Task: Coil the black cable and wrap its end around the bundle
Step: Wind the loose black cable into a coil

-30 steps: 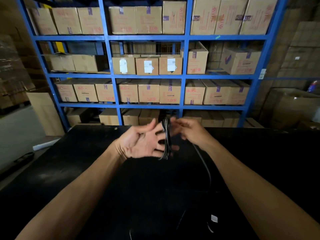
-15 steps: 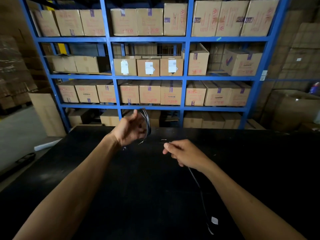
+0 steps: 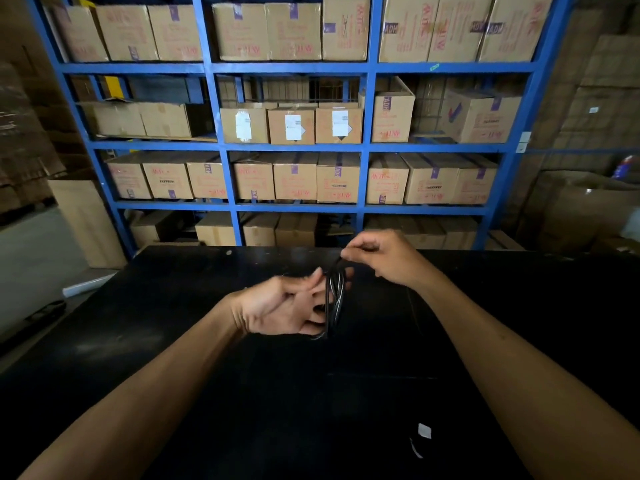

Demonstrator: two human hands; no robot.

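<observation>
Black cable (image 3: pixel 333 299) sits looped in a narrow, upright bundle over the middle of a black table (image 3: pixel 173 341), held above the surface between two bare hands. Starting at the left edge of the view, a grey floor and a leaning sheet of cardboard (image 3: pixel 86 223) lie beside the table's far left corner. Moving in, the left hand (image 3: pixel 284 306) comes up from the lower left with its palm turned toward the right; the loops of the bundle pass around its spread fingers (image 3: pixel 313 282), so this hand is open and serves as the form that carries the coil, with the thumb lying near the strands. Just to the right and slightly higher, the right hand (image 3: pixel 384 258) has its thumb and forefinger pinched together on the strand at the top of the bundle, the other fingers curled in. From there a thin length of cable seems to trail down past the right wrist, though it is hard to follow against the dark tabletop. Near the lower right a small white tag (image 3: pixel 424 430) lies on the table. Behind everything stands a blue shelving rack (image 3: pixel 367 147) filled with cardboard boxes (image 3: pixel 294 174), and more stacked cartons fill the far right.
</observation>
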